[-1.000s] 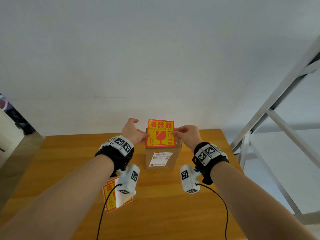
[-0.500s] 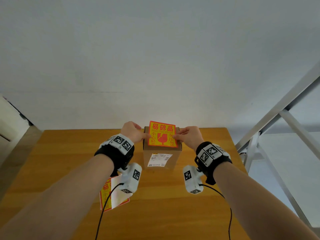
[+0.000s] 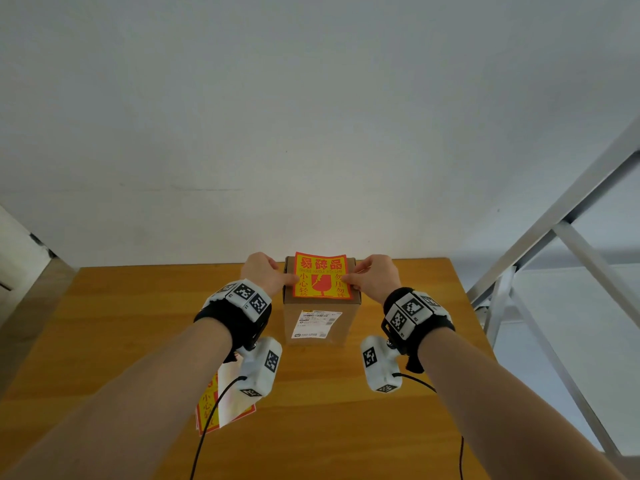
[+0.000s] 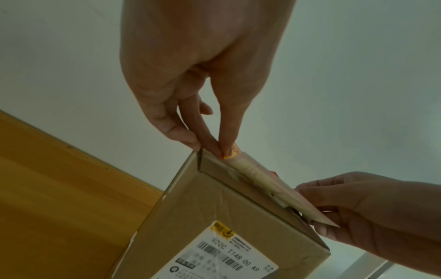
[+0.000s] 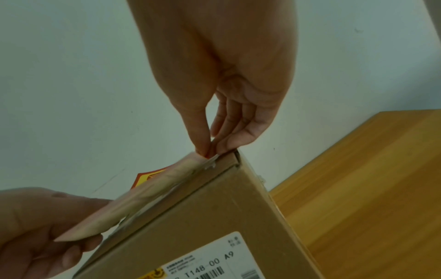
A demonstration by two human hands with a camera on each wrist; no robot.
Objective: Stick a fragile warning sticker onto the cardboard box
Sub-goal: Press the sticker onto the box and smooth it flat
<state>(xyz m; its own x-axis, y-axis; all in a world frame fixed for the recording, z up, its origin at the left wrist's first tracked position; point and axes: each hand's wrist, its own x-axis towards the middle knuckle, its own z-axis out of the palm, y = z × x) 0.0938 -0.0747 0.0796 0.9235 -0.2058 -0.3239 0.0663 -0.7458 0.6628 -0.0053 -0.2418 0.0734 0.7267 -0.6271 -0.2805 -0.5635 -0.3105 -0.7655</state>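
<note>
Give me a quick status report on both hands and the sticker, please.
Left hand and right hand pinch red-and-yellow fragile sticker. Sticker over brown cardboard box top, not pressed flat. Nothing in the way.

Bright head view, dim greenish wrist views

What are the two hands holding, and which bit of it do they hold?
The fragile warning sticker, over the top of the cardboard box. The left hand pinches its left edge and the right hand pinches its right edge.
</note>
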